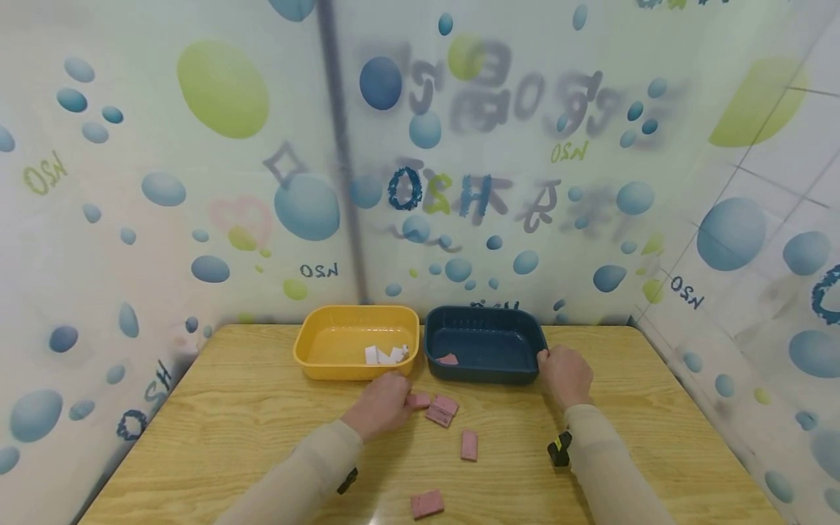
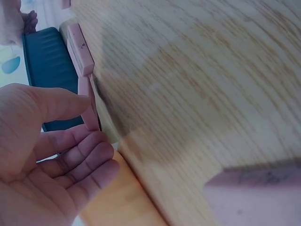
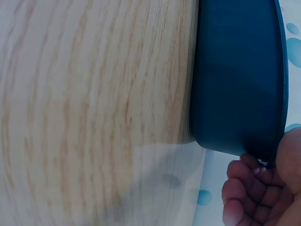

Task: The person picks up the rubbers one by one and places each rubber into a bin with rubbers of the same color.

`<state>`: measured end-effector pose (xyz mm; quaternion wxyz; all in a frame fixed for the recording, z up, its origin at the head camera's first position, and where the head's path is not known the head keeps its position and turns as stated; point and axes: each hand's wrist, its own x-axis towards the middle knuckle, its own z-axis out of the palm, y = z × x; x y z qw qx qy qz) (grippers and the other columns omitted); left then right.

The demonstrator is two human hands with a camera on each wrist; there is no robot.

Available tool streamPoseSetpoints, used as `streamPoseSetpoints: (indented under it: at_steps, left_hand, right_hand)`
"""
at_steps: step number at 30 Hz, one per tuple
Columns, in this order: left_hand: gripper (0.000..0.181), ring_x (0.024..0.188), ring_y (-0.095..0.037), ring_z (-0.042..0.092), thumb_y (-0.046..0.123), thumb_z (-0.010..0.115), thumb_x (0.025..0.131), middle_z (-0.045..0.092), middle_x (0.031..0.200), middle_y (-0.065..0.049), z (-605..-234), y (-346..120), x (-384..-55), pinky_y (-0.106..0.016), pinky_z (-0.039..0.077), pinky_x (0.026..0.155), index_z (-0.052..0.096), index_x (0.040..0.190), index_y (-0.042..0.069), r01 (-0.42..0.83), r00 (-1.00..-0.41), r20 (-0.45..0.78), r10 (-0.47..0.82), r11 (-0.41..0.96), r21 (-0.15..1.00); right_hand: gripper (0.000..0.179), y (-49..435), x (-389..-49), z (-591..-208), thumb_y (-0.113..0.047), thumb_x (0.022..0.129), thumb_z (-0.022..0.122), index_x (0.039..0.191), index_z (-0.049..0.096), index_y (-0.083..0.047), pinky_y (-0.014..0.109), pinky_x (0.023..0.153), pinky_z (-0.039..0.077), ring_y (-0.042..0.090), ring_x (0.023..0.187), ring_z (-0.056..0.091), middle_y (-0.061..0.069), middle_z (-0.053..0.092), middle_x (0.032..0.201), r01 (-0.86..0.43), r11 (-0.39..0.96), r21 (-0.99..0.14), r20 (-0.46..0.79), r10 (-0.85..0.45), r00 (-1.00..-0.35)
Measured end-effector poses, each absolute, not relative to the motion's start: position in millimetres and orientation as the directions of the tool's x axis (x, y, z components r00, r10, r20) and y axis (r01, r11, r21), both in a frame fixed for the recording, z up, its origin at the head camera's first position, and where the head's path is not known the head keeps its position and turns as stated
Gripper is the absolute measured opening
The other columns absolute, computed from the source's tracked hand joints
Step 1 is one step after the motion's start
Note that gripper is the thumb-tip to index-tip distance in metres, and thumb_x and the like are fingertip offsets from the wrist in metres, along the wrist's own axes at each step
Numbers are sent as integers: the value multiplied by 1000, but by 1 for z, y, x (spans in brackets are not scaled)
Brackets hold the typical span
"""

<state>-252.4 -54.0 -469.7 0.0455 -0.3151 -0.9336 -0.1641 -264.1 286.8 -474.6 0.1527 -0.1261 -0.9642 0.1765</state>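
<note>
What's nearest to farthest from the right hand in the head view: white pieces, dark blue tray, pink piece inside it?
1. Dark blue tray: gripped, right end.
2. Pink piece: tray's left end.
3. White pieces: in yellow tray, farther left.

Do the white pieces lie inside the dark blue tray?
No, the white pieces lie in the yellow tray, while the dark blue tray holds a pink piece.

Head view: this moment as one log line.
left hand: pinches pink block; right hand: grips blue tray corner; yellow tray: white pieces; blue tray: pink piece
</note>
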Motion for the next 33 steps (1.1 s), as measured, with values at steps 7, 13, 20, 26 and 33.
streamPoseSetpoints:
  at_steps: [7,13,20,26,33]
  left_hand:
    - [28,62,-11,48,7,73,90,51,64,2,-468,-56,-252,-30,45,59,58,67,10,601,-799,209,563,744,293]
    - [27,62,-11,50,11,75,92,53,66,2,-467,-56,-251,-28,45,59,60,70,10,585,-811,200,550,751,306]
    - [16,67,-13,61,12,77,91,66,72,-3,-463,-55,-248,-28,53,64,69,78,5,592,-806,218,550,744,310]
    - [16,67,-12,55,13,77,91,62,74,-2,-457,-53,-246,-27,51,63,69,80,5,593,-805,231,546,748,298]
    - [18,69,-12,49,14,77,91,56,75,1,-453,-48,-247,-26,47,64,66,78,9,637,-765,318,560,732,243]
  right_hand:
    - [49,286,-264,-471,-15,98,50,50,36,-15,29,44,23,16,48,29,-3,26,52,195,902,-386,227,298,-927]
    - [49,285,-264,-470,-15,98,48,50,35,-15,29,45,22,15,49,27,-3,25,52,209,900,-382,207,304,-930]
    - [49,285,-263,-470,-15,98,49,51,35,-15,28,45,22,15,50,25,-3,24,53,212,895,-392,207,311,-928]
    - [48,286,-265,-474,-15,97,51,52,36,-14,28,45,23,16,50,28,-3,26,53,206,899,-387,230,310,-922]
    - [49,285,-264,-473,-15,97,50,51,34,-14,28,45,22,16,50,26,-3,25,53,201,901,-385,230,305,-924]
